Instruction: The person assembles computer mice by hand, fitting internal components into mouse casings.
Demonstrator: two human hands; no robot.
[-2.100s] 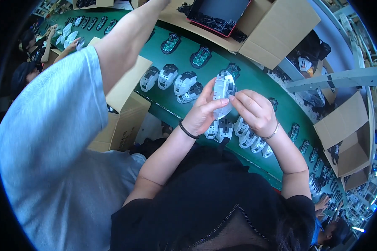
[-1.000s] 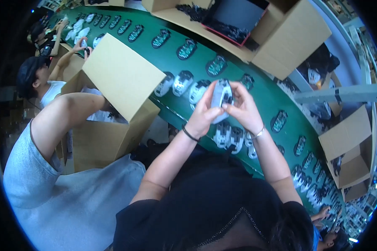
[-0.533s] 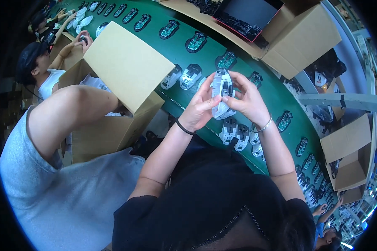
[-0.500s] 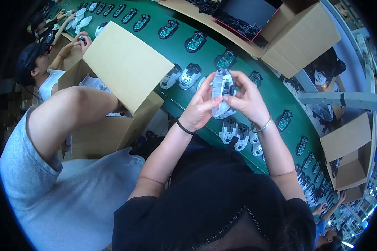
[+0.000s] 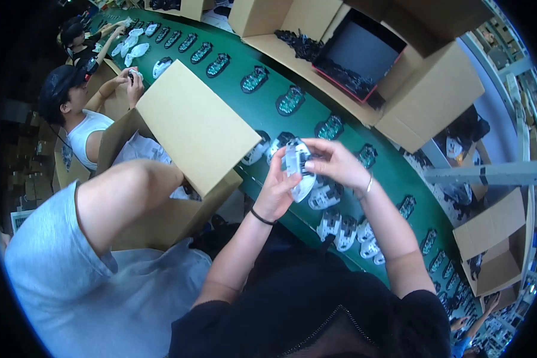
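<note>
Gripping white mouse shell (image 5: 298,170), fingers (image 5: 309,167) curled closed

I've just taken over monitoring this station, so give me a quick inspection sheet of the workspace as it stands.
Surface: long green conveyor belt curving from upper left to lower right.
Job's things: white plastic shell piece held above the belt; more white shells in a cluster on the near edge below it.
Clutter: row of green circuit-board units spaced along the belt; open cardboard boxes on the far side, one with a dark tray.
Grippers: left hand and right hand both grip the shell piece.
Cables: nothing seen.
Surroundings: a co-worker's arm and cardboard box at left; other workers further up the line.
</note>
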